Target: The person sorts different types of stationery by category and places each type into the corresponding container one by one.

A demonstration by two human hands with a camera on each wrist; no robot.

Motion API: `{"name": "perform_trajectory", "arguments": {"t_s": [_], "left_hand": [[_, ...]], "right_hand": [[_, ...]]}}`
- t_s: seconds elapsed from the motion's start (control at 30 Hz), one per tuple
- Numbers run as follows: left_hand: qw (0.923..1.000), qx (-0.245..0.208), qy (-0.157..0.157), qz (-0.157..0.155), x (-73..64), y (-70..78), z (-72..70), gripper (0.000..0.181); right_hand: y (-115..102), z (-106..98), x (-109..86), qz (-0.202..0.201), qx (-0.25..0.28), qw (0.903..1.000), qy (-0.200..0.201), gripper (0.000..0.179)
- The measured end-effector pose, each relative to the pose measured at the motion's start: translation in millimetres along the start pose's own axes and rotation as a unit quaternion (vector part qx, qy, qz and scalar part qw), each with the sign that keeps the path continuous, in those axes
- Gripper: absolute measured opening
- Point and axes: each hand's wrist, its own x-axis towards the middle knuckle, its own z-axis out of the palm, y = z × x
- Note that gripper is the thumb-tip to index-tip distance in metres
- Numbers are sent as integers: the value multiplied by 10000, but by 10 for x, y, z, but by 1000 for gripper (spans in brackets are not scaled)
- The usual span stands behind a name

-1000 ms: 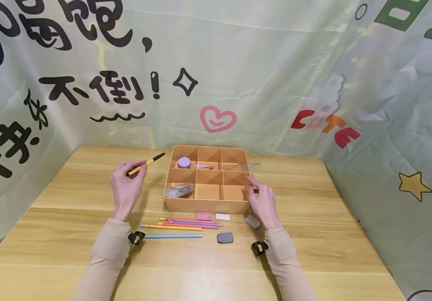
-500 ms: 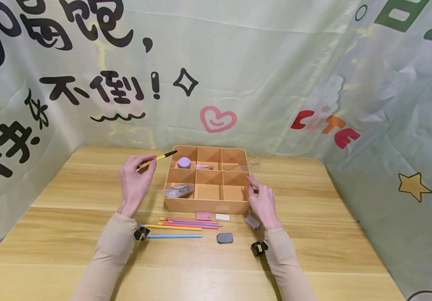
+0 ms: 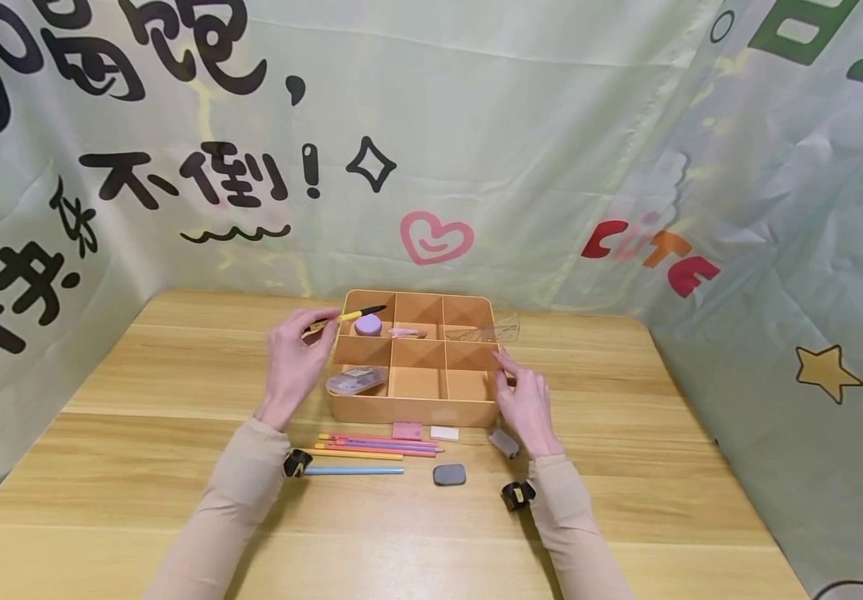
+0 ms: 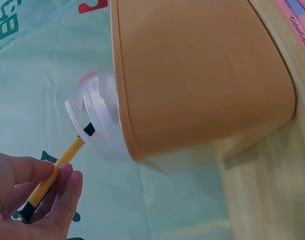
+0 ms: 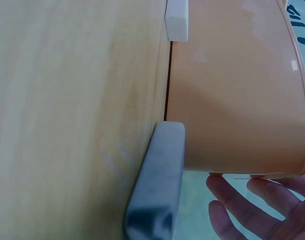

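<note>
A slim yellow pen with black ends (image 3: 356, 315) is pinched between the thumb and fingers of my left hand (image 3: 298, 354). Its black tip overlaps the back left compartment of the orange divided box (image 3: 412, 410). In that compartment sits a round purple-lidded container (image 3: 368, 325); the left wrist view shows a clear rounded plastic piece (image 4: 100, 112) beyond the pen. My right hand (image 3: 524, 400) rests its fingertips on the box's right outer wall, fingers (image 5: 237, 200) loosely extended. A clear case (image 3: 356, 380) lies in the front left compartment, a small pink item (image 3: 406, 332) in the back middle one.
A transparent ruler (image 3: 479, 331) juts over the box's right edge. In front lie several colored pencils (image 3: 378, 446), a blue pencil (image 3: 356, 471), a pink block (image 3: 407, 430), a white eraser (image 3: 444, 432), a dark grey rounded piece (image 3: 449, 475) and a grey block (image 3: 504, 442).
My left hand has moved right with the pen, from beside the box to over its back left compartment. The right hand and the box have stayed put.
</note>
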Motion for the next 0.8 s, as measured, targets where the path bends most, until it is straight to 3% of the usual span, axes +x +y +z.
{"name": "perform_trajectory", "arguments": {"t_s": [0.43, 0.8], "left_hand": [[9962, 422, -741, 181, 85, 132, 141, 19], [9854, 680, -1561, 83, 170, 202, 205, 23]], "right_hand": [[-6, -4, -1, 18, 12, 10000, -46, 38], [-6, -2, -2, 26, 83, 9999, -88, 38]]}}
